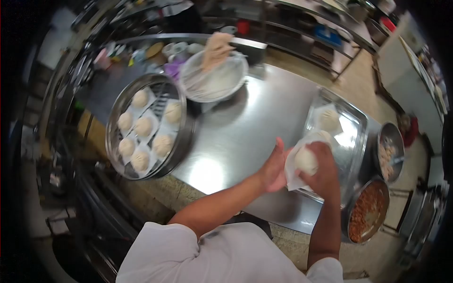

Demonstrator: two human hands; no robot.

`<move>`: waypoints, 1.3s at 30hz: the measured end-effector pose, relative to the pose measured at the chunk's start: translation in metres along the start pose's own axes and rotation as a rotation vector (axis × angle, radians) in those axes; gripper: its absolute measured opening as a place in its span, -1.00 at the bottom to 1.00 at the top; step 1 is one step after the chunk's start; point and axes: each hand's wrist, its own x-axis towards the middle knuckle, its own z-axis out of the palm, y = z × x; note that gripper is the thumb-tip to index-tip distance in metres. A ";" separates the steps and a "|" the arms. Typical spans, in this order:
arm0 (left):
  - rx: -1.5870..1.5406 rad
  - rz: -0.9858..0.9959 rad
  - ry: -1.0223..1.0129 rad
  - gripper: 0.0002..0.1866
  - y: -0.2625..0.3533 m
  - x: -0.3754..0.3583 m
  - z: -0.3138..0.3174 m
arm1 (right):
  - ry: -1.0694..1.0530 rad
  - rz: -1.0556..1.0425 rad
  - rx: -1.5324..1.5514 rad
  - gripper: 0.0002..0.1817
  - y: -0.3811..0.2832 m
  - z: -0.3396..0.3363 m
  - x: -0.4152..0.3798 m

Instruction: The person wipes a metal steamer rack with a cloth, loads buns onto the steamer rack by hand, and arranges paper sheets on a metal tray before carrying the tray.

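Note:
My right hand curls over a pale round steamed bun, fingers closed around it, above the right side of the table. A square of white paper lies around and under the bun. Beside the paper's left edge is my left hand, thumb stretched up and palm turned toward the bun. Its fingertips are partly hidden by the paper. Below my hands lies a rectangular metal tray, holding a pleated bun on paper and another bun partly covered by my right hand.
On the left stands a round metal steamer with several pleated buns on paper squares. Behind it is a bowl covered with plastic and cloth. Two pans of filling, one reddish-brown, one paler, stand at the right edge of the steel table.

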 end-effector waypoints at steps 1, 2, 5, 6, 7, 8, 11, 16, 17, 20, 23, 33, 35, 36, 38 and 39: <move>0.002 0.032 0.011 0.15 0.008 -0.021 -0.008 | -0.029 -0.056 -0.117 -0.19 -0.025 0.024 0.001; -0.061 0.035 0.077 0.17 0.016 -0.042 -0.018 | -0.108 -0.085 -0.137 -0.16 -0.050 0.039 0.007; -0.173 0.059 0.144 0.19 0.051 -0.106 -0.041 | -0.025 0.005 -0.007 -0.11 -0.103 0.095 0.027; -0.146 0.120 0.144 0.18 0.063 -0.126 -0.049 | -0.012 0.051 -0.002 -0.04 -0.117 0.114 0.035; -0.119 0.181 0.142 0.18 0.080 -0.143 -0.058 | -0.018 0.044 -0.013 -0.04 -0.135 0.134 0.047; -0.131 0.188 0.133 0.18 0.101 -0.158 -0.067 | -0.031 0.093 0.037 -0.01 -0.155 0.153 0.062; -0.176 0.300 0.210 0.14 0.151 -0.206 -0.096 | -0.058 0.040 0.025 0.02 -0.204 0.217 0.108; -0.113 0.617 0.306 -0.05 0.257 -0.245 -0.166 | -0.122 -0.103 0.088 -0.16 -0.253 0.329 0.213; -0.169 0.655 0.283 -0.08 0.284 -0.248 -0.179 | -0.137 -0.120 0.087 -0.21 -0.260 0.346 0.238; -0.225 0.669 0.194 -0.16 0.356 -0.244 -0.228 | -0.088 -0.185 0.007 -0.28 -0.255 0.402 0.305; -0.130 0.650 0.358 -0.19 0.411 -0.247 -0.253 | -0.071 -0.177 -0.099 -0.30 -0.262 0.440 0.355; 0.467 0.461 0.677 -0.15 0.472 -0.252 -0.287 | -0.120 0.258 -0.088 -0.15 -0.244 0.471 0.363; 0.583 0.324 0.720 -0.11 0.474 -0.241 -0.282 | -0.163 0.481 0.187 -0.17 -0.239 0.474 0.357; 0.569 0.315 0.661 -0.06 0.475 -0.234 -0.289 | -0.130 0.488 0.172 -0.21 -0.242 0.475 0.355; 0.612 0.315 0.696 -0.05 0.469 -0.229 -0.287 | -0.072 0.551 0.363 -0.22 -0.230 0.493 0.351; 0.644 0.324 0.746 -0.04 0.465 -0.229 -0.282 | -0.031 0.601 0.555 -0.23 -0.234 0.495 0.351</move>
